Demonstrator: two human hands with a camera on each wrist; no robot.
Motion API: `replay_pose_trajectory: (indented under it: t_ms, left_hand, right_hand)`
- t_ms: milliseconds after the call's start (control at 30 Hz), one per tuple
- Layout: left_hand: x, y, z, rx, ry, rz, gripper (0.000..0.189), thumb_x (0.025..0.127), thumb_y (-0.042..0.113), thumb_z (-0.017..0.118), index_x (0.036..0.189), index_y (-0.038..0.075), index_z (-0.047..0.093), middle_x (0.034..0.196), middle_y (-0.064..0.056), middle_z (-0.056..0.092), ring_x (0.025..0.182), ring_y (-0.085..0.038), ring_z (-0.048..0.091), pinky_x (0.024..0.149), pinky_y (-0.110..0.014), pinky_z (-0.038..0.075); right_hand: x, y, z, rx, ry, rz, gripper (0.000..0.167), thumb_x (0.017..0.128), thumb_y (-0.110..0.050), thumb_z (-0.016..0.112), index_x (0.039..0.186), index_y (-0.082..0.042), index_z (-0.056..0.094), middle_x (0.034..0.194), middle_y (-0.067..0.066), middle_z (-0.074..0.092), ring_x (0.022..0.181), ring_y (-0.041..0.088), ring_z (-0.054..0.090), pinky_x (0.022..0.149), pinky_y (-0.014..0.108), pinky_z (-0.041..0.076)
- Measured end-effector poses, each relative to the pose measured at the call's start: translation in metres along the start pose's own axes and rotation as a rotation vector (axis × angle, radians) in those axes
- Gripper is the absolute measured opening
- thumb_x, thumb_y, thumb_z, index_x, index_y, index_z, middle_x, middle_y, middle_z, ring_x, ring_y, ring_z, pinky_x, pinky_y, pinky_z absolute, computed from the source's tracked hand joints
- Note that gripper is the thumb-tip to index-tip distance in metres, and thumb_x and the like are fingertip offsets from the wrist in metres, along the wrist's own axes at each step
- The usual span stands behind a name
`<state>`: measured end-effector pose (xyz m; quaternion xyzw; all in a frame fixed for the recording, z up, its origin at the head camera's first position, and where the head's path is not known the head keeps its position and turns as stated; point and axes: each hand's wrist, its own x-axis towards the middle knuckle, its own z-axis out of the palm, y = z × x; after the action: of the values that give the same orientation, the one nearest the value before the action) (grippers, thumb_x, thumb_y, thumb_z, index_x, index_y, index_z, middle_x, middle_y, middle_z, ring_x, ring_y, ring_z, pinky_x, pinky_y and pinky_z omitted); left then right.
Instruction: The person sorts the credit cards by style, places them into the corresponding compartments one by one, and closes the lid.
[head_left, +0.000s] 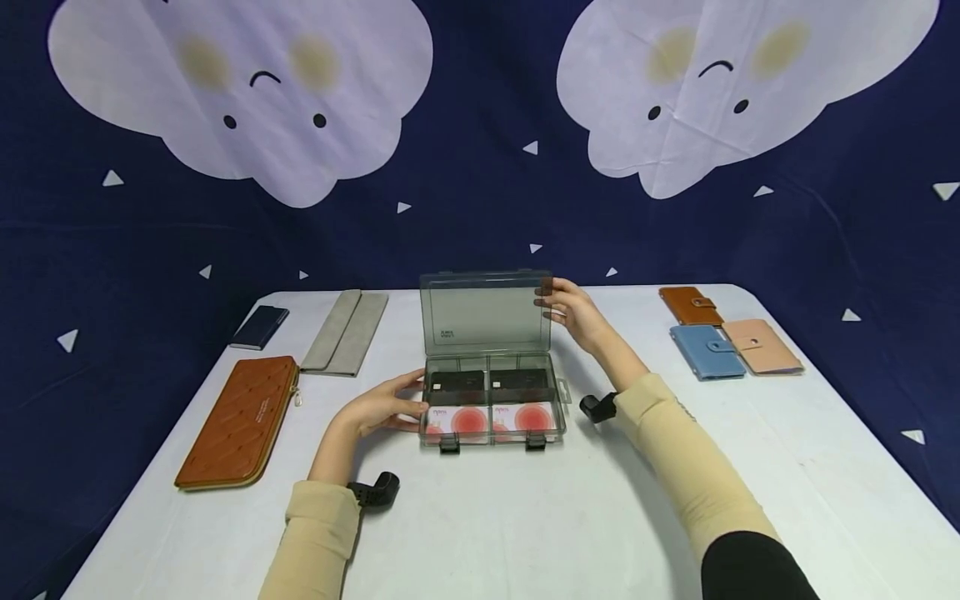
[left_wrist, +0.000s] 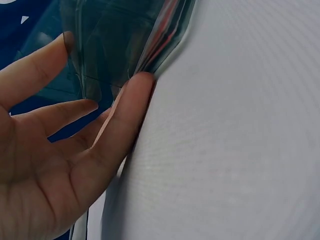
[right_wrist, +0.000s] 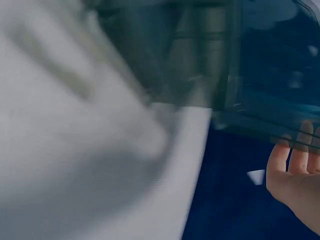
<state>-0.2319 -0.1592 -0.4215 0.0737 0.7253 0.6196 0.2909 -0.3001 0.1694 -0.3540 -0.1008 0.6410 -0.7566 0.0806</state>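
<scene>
A translucent grey plastic storage box [head_left: 558, 421] stands mid-table with its hinged lid [head_left: 487, 317] raised. Black chip cards [head_left: 457, 382] lie in its two back compartments. White cards with red circles [head_left: 468, 419] fill the two front ones. My left hand [head_left: 375, 408] touches the box's left side with fingers spread, and in the left wrist view one fingertip meets its lower edge. Behind the lid's right edge, my right hand [head_left: 577, 312] rests its extended fingers against the plastic, and they show through it. The right wrist view is partly blurred.
To the left lie a brown zip wallet [head_left: 238, 423], a grey folding wallet [head_left: 345, 333] and a dark blue card holder [head_left: 259, 327]. Brown [head_left: 686, 306], blue [head_left: 705, 350] and pink [head_left: 763, 346] snap card holders lie at the right. A navy cloth [head_left: 480, 208] hangs behind the table.
</scene>
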Motion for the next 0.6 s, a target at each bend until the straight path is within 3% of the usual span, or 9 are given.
replay_pose_trajectory:
  t_ms: [167,300,367,467,600]
  left_hand:
    - [-0.004,0.004,0.001,0.019,0.024,0.027,0.081,0.088,0.004,0.059,0.149,0.003,0.005,0.144,-0.028,0.017,0.086,-0.019,0.058,0.081,-0.036,0.055]
    - [-0.01,0.015,0.002,0.057,0.122,0.098,0.078,0.092,0.014,0.056,0.149,0.004,0.002,0.144,-0.028,0.019,0.103,-0.034,0.055,0.088,-0.04,0.052]
    - [-0.014,0.023,0.004,0.087,0.201,0.161,0.076,0.094,0.02,0.054,0.149,0.007,0.003,0.146,-0.025,0.018,0.115,-0.038,0.047,0.095,-0.044,0.047]
    - [-0.022,0.035,0.01,0.182,0.317,0.303,0.073,0.094,0.026,0.054,0.15,0.011,0.009,0.149,-0.018,0.018,0.128,-0.037,0.033,0.104,-0.048,0.036]
    - [-0.038,0.043,0.023,0.438,0.374,0.476,0.066,0.092,0.028,0.057,0.148,0.015,0.024,0.149,-0.011,0.024,0.135,-0.033,0.024,0.108,-0.055,0.026]
  right_hand:
    - [-0.009,-0.008,-0.001,-0.099,-0.039,-0.126,0.045,0.089,0.001,0.038,0.133,0.01,0.037,0.101,-0.006,0.057,0.095,0.01,0.056,0.094,0.035,0.037]
    - [-0.025,-0.012,-0.001,-0.232,-0.082,-0.189,0.043,0.09,0.0,0.042,0.131,0.012,0.04,0.104,-0.004,0.055,0.097,0.009,0.053,0.095,0.031,0.035]
    - [-0.036,-0.013,0.0,-0.32,-0.105,-0.217,0.041,0.09,-0.001,0.046,0.129,0.01,0.044,0.108,-0.001,0.055,0.1,0.011,0.051,0.095,0.03,0.037]
    - [-0.058,-0.013,0.004,-0.537,-0.139,-0.278,0.037,0.09,-0.004,0.051,0.126,0.003,0.051,0.112,0.004,0.055,0.103,0.017,0.05,0.092,0.033,0.041]
    - [-0.087,-0.007,0.011,-0.891,-0.206,-0.409,0.034,0.088,-0.008,0.058,0.122,-0.006,0.058,0.114,0.007,0.058,0.106,0.023,0.051,0.092,0.042,0.044]
